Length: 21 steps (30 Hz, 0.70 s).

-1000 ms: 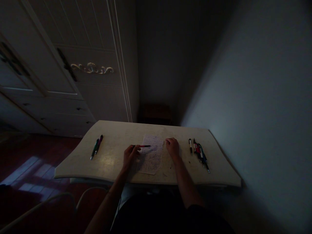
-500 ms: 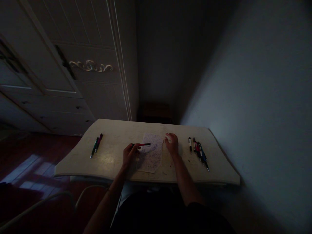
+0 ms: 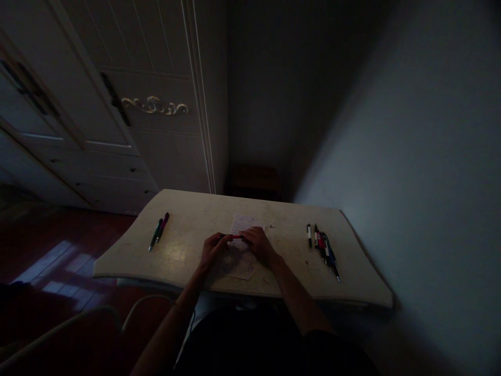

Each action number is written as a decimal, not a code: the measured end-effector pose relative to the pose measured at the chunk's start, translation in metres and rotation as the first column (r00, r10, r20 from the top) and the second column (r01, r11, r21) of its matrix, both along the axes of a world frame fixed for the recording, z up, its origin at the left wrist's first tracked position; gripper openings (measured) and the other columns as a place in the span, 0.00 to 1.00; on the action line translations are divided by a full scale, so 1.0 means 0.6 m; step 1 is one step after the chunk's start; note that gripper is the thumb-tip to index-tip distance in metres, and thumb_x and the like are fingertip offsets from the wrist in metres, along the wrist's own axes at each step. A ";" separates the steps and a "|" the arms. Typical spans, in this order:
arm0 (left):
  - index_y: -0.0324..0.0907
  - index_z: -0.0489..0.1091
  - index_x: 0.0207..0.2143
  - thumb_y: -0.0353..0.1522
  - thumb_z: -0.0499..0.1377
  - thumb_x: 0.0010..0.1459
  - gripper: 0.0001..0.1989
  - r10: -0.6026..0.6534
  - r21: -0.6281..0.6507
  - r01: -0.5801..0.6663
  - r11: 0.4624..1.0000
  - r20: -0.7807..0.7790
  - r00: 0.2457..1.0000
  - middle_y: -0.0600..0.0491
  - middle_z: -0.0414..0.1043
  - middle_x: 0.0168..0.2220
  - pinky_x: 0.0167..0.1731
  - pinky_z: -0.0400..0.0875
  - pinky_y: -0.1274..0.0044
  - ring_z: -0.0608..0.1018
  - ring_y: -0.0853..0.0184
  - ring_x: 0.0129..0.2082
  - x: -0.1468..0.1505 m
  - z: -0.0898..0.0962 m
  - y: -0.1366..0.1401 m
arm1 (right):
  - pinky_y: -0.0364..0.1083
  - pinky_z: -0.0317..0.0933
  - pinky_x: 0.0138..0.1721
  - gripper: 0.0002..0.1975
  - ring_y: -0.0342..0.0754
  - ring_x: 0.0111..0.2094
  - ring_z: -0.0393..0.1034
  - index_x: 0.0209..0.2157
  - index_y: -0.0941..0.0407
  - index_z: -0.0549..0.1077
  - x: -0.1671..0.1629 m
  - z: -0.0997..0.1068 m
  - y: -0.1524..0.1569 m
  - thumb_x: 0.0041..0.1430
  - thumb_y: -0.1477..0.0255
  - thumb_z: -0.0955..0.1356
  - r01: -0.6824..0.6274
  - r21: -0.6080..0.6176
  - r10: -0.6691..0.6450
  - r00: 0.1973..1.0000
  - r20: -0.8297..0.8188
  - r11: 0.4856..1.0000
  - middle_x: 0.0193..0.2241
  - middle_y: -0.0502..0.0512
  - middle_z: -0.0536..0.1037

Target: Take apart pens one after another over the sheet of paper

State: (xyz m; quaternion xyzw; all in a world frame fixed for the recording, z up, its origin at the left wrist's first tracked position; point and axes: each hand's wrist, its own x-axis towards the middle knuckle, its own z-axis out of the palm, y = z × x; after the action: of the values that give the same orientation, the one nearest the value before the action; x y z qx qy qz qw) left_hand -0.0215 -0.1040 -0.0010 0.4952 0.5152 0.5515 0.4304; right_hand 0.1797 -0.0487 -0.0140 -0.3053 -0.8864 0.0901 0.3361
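Observation:
A red and black pen [image 3: 237, 237] is held level between my two hands, above a sheet of paper [image 3: 239, 269] covered in dense marks. My left hand [image 3: 213, 246] pinches its left end. The fingers of my right hand [image 3: 256, 242] close on the other end, at the black part. Only the red middle of the pen shows clearly; both ends are largely hidden by fingers. The sheet lies on the pale table [image 3: 188, 224], partly covered by my hands and their shadow.
On the table's left side lie a green pen [image 3: 155, 235] and a purple pen [image 3: 163, 226]. At the right are a white pen [image 3: 309, 236] and a cluster of several pens [image 3: 327, 249]. A cabinet [image 3: 164, 151] stands behind left; a wall [image 3: 426, 172] borders the right side.
My right hand has moved left from beside the paper onto the pen's right end. My left hand still holds the pen. The view has shifted slightly.

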 end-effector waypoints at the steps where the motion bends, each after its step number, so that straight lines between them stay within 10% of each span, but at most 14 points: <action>1: 0.38 0.76 0.27 0.44 0.63 0.54 0.17 -0.002 0.004 0.002 1.000 -0.012 1.000 0.55 0.69 0.20 0.22 0.62 0.81 0.70 0.71 0.22 0.000 0.000 0.001 | 0.51 0.59 0.46 0.13 0.51 0.40 0.70 0.47 0.57 0.76 0.001 0.000 0.000 0.68 0.68 0.63 0.003 -0.015 -0.003 1.000 0.004 1.000 0.37 0.59 0.81; 11: 0.40 0.69 0.55 0.40 0.68 0.50 0.31 -0.097 0.073 0.088 0.993 0.123 0.988 0.42 0.76 0.47 0.27 0.73 0.76 0.76 0.70 0.26 0.002 0.004 -0.005 | 0.48 0.56 0.44 0.09 0.48 0.35 0.73 0.36 0.56 0.79 -0.001 0.002 -0.007 0.60 0.81 0.67 0.076 -0.221 -0.093 0.993 -0.070 0.972 0.30 0.54 0.82; 21: 0.39 0.76 0.38 0.40 0.64 0.54 0.14 0.062 0.100 -0.065 0.993 0.025 0.998 0.48 0.80 0.36 0.21 0.69 0.80 0.71 0.73 0.18 0.007 0.003 -0.007 | 0.47 0.57 0.43 0.07 0.48 0.32 0.74 0.35 0.54 0.80 -0.020 -0.008 -0.009 0.58 0.79 0.69 0.078 -0.244 -0.099 0.993 -0.072 0.967 0.28 0.51 0.83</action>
State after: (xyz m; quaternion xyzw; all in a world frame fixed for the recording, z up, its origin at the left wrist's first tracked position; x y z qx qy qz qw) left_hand -0.0171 -0.1080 0.0008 0.4938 0.4974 0.5956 0.3925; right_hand 0.1676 -0.0542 -0.0186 -0.3790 -0.8397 0.1945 0.3368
